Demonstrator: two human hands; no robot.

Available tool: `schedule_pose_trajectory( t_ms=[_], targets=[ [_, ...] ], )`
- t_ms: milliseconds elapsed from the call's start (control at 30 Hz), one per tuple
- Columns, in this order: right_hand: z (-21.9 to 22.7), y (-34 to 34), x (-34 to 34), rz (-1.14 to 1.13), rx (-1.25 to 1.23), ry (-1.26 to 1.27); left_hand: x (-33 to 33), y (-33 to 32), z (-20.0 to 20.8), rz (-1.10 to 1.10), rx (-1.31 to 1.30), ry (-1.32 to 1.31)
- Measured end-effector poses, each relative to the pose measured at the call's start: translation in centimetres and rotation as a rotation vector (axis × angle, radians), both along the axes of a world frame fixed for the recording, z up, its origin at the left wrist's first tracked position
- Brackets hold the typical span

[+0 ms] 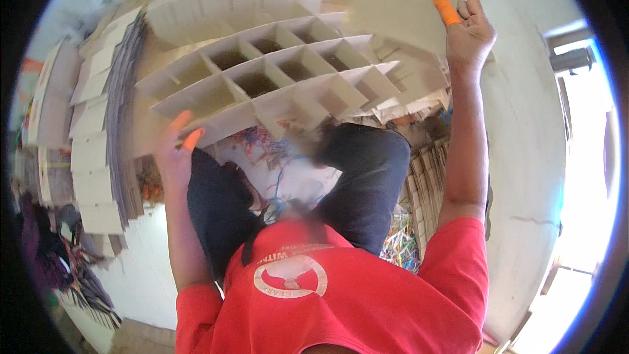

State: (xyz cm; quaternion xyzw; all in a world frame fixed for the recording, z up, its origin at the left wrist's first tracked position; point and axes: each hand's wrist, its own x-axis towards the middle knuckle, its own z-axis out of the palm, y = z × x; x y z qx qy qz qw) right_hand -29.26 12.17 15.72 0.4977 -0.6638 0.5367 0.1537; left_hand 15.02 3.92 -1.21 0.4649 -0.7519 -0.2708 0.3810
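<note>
A grid of interlocked cardboard divider strips (262, 69) is spread tilted before my knees. My left hand (174, 151), with orange covers on two fingertips, is at the near left corner of this divider. Its fingers look closed on the end of a strip, though motion blurs them. Raised at the upper right, my right hand (472, 36) wears similar orange covers. Thumb and fingers pinch the right edge of a flat cardboard sheet (403, 3), which hangs above the far right end of the grid.
Stacked cardboard pieces (236, 0) stand behind the grid, with tall layered stacks (95, 131) on the left. Coloured strands (401, 246) lie beside my right leg, near more cardboard strips (427, 187). A pale wall (524, 157) rises close on the right.
</note>
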Motion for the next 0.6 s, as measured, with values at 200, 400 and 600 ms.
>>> schedule_pose_trajectory(
  t_ms=[200,400,600],
  targets=[
    [0.5,-1.8,14.7,0.471,0.330,0.022,0.0,-0.1,-1.1,-0.032,0.211,0.189],
    [-0.9,-4.4,20.4,0.606,0.478,-0.059,-0.2,-0.5,-1.5,-0.069,0.199,0.236],
    [-3.5,-6.6,21.8,0.738,0.510,0.067,-0.3,-0.7,-1.4,-0.054,0.021,0.130]
  ],
)
